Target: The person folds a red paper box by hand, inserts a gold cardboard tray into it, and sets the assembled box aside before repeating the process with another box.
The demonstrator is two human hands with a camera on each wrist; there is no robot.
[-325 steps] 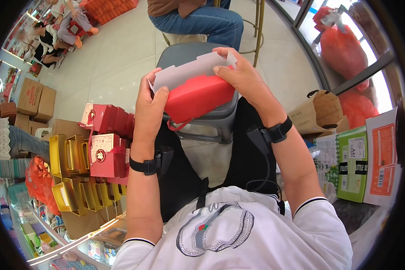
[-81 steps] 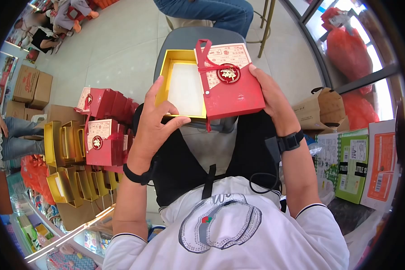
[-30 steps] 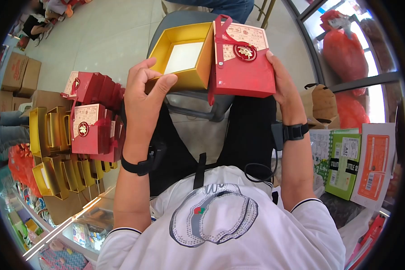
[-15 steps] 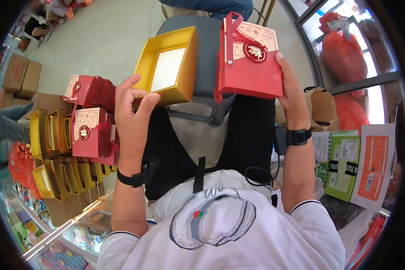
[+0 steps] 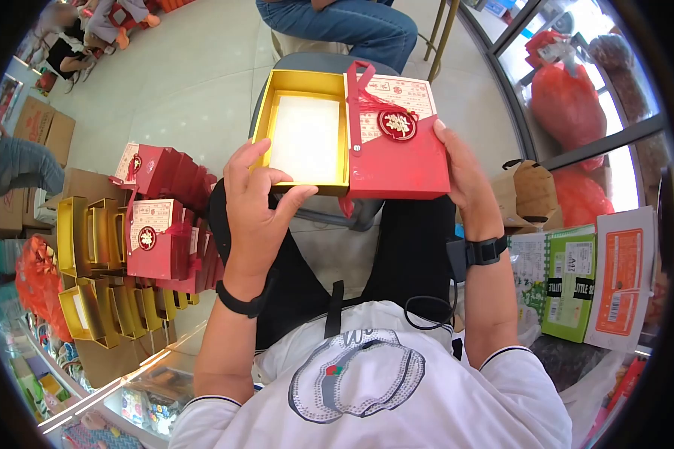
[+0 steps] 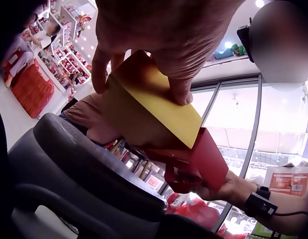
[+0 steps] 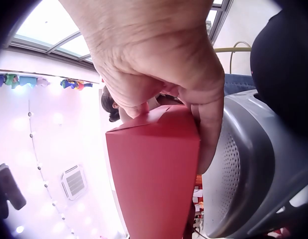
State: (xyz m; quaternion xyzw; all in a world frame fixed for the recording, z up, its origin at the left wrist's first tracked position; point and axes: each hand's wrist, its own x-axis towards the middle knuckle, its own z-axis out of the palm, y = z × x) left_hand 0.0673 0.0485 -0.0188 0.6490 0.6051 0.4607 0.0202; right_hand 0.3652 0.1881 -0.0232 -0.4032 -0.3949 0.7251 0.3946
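Observation:
My left hand (image 5: pixel 251 206) pinches the near left corner of an open gold box (image 5: pixel 307 81) with a white pad (image 5: pixel 305 142) inside. My right hand (image 5: pixel 466 176) grips the right side of a red gift box (image 5: pixel 401 170) with a ribbon handle, tassel and round gold-lettered emblem. The two boxes lie side by side, edges meeting, over a grey plastic stool (image 5: pixel 329 63). In the left wrist view, thumb and fingers straddle the gold box (image 6: pixel 159 112) beside the red box (image 6: pixel 208 154). The right wrist view shows fingers around the red box's end (image 7: pixel 154 174).
At left stand stacked red gift boxes (image 5: pixel 157 251) and several gold boxes (image 5: pixel 75 236) on brown cardboard. A paper bag (image 5: pixel 528 196) and a green carton (image 5: pixel 569 288) stand at right, near a glass wall. Someone in jeans (image 5: pixel 344 26) sits beyond the stool.
Half a second ago the gold box and red gift box were apart; now they meet edge to edge. Earliest, both hands held an open red carton with a white inside.

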